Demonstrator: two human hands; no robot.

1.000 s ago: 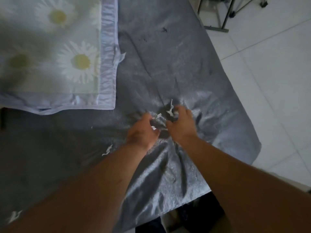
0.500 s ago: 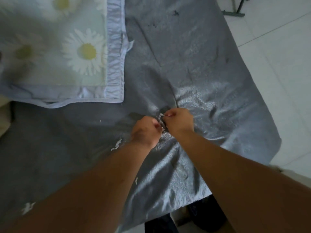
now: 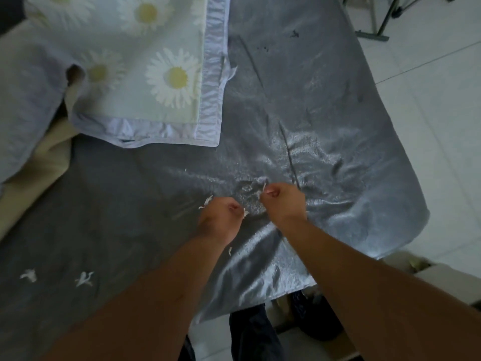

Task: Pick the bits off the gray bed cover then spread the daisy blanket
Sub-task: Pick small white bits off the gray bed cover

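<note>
Step one, bit-picking. Left hand [image 3: 221, 220] and right hand [image 3: 283, 201], fingers clenched on white bits, mid cover [image 3: 325, 105] toward its right edge. More bits [image 3: 83, 279] lie near the left edge: reach there next. Blanket [image 3: 145, 74] folded at far-left corner, unspread.

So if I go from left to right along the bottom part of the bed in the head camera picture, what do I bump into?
Small white scrap → second white scrap → left hand → right hand → shiny right edge of the gray bed cover → white tiled floor.
</note>
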